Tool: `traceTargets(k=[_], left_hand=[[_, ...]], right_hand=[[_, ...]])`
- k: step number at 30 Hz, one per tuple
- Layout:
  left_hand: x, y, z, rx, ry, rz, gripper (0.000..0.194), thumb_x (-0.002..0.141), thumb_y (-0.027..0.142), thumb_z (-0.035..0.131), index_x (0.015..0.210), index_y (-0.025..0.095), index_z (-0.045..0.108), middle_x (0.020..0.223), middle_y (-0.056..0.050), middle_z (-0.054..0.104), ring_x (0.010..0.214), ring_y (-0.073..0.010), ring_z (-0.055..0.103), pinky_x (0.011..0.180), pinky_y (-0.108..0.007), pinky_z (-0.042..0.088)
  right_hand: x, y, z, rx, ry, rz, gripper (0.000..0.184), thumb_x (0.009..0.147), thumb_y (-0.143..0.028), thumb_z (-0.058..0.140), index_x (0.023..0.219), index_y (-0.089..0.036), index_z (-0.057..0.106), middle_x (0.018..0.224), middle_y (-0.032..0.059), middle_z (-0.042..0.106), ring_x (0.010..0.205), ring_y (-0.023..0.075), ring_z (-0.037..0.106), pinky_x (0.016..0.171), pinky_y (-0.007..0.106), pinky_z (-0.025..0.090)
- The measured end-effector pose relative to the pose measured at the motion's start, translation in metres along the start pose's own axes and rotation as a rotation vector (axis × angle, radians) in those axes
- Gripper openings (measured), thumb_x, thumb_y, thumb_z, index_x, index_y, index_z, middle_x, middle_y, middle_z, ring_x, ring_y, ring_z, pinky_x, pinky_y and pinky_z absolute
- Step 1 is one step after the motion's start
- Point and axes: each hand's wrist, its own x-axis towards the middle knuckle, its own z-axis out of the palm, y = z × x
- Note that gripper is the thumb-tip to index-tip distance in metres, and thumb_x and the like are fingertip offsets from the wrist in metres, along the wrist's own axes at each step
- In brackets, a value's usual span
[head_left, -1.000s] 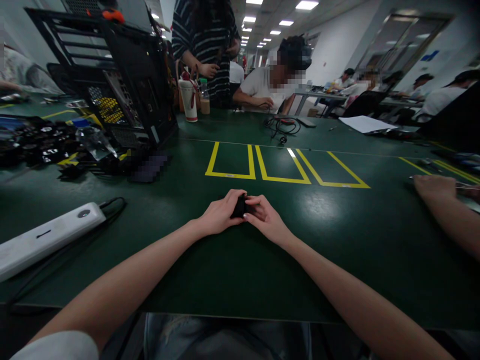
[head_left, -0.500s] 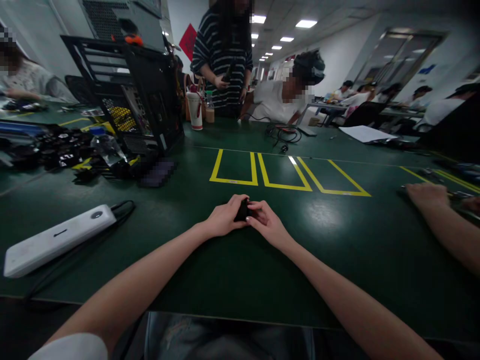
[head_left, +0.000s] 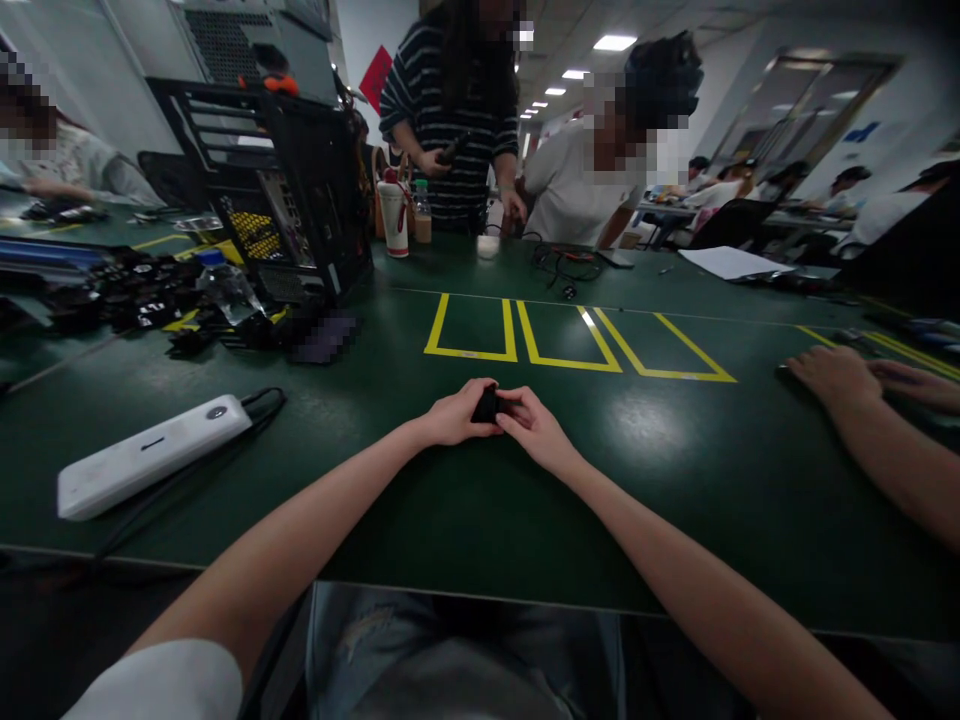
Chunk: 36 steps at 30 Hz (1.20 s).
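Observation:
Between my two hands is a small black block-like object (head_left: pixel 486 405), too dark and small to name more exactly. My left hand (head_left: pixel 459 414) is closed round its left side, thumb below and fingers above. The fingertips of my right hand (head_left: pixel 531 418) pinch its right side. Both hands are low over the green table (head_left: pixel 465 510), a little nearer to me than the yellow tape outlines (head_left: pixel 525 362). My fingers cover part of the object.
A white power bank-like device (head_left: pixel 157 455) with a black cable lies at left. Behind it stand a black computer case (head_left: pixel 300 190), a bottle (head_left: pixel 229 290) and a heap of black parts (head_left: pixel 127 290). A co-worker's hand (head_left: pixel 836 380) rests at right. Cables (head_left: pixel 566 265) lie ahead.
My view has shifted slightly. Both my hands stay on the black object with little change in grip. The person in white opposite has risen and leaned right.

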Motion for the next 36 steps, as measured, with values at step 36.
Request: traceTargets(k=[36], left_hand=[[-0.013,0.009,0.008,0.132,0.134,0.093,0.063,0.076,0.034,0.06,0.125,0.025,0.021,0.124,-0.009,0.039,0.099,-0.025,0.054,0.072,-0.037,0.049]], right_hand=[[-0.004,-0.005,-0.003,0.042,-0.003,-0.007,0.027,0.076,-0.021,0.06,0.1,-0.024,0.049,0.107,0.0018,0.052,0.106,0.0189,0.055,0.093,0.039,0.046]])
